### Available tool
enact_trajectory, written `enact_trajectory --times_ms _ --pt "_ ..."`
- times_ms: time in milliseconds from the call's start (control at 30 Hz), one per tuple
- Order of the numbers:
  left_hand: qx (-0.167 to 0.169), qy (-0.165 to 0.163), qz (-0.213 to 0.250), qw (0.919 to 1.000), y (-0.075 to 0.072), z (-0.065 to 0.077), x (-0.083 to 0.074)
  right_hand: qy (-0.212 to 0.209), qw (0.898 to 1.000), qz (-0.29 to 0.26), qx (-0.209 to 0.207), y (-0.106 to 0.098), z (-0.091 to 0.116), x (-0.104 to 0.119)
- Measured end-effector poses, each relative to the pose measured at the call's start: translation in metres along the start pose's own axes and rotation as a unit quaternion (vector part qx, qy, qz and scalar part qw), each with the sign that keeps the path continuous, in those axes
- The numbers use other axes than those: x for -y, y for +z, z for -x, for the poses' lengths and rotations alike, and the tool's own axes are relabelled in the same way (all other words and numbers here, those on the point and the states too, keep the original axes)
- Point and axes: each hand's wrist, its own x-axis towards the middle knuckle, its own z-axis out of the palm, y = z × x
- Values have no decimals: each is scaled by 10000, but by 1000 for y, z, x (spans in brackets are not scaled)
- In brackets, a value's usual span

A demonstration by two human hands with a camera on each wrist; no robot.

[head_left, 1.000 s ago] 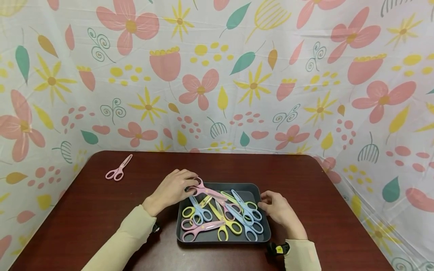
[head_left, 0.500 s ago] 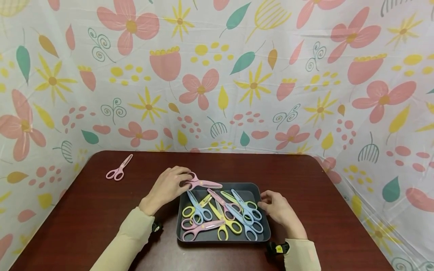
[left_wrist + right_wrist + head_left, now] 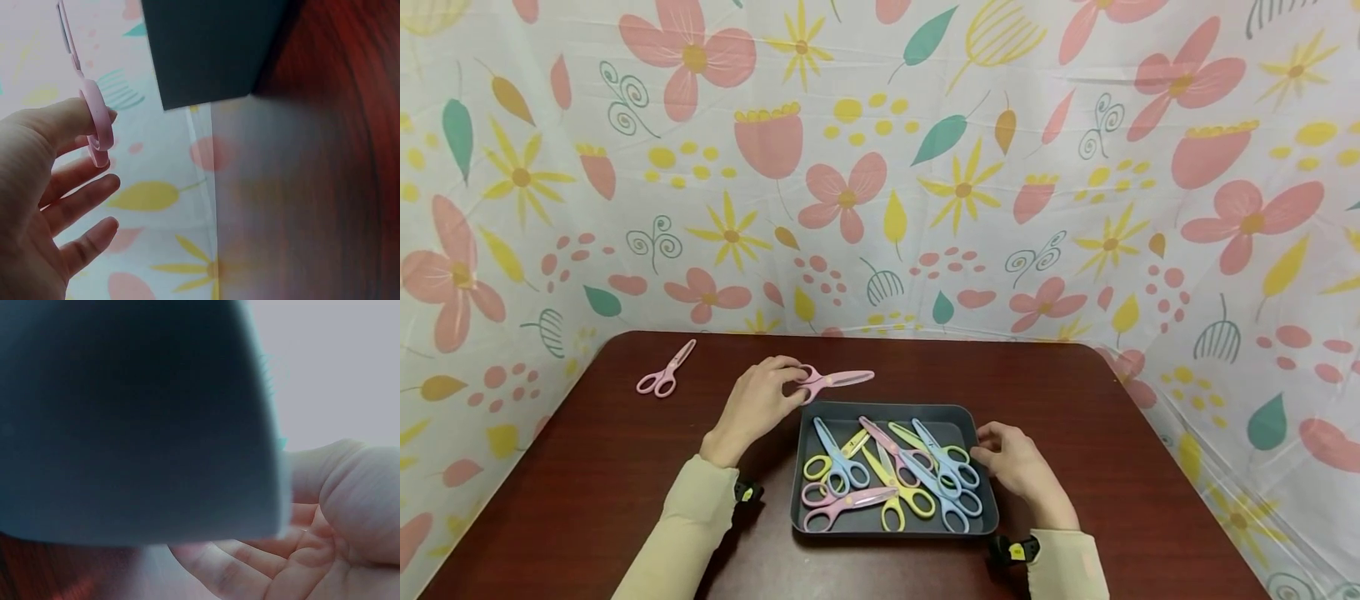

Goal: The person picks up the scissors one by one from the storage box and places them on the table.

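My left hand (image 3: 756,407) pinches a pair of pink scissors (image 3: 838,380) by the handle loops, held up past the far left corner of the dark grey tray (image 3: 895,533). In the left wrist view a handle loop (image 3: 99,119) hangs from the thumb and a finger, while the other fingers spread loosely. On the tray's right side, my right hand (image 3: 1018,467) holds the rim, its thumb and fingers about the wall. Several pink, blue and yellow scissors lie jumbled inside the tray, among them blue scissors (image 3: 841,462) and yellow scissors (image 3: 900,493).
Another pair of pink scissors (image 3: 664,372) lies at the far left of the dark red-brown table (image 3: 1150,500). Behind the table hangs a white curtain with flowers (image 3: 880,167).
The left hand has carried the pink scissors up out of the tray, leftward and away past its far rim. My right hand stays at the tray's right side.
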Motion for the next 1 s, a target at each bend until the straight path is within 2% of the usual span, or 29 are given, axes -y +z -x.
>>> enact_trajectory --times_ms 267,633,1000 --pt "-241 -700 27 9973 -15 11 17 -13 10000 63 31 -1 -1 1" --pt "-374 -1601 -180 9862 -28 23 40 -25 9999 52 126 0 -3 1" --pt "-210 -2054 -409 9776 -32 27 54 77 9999 -42 123 -1 -3 -3"
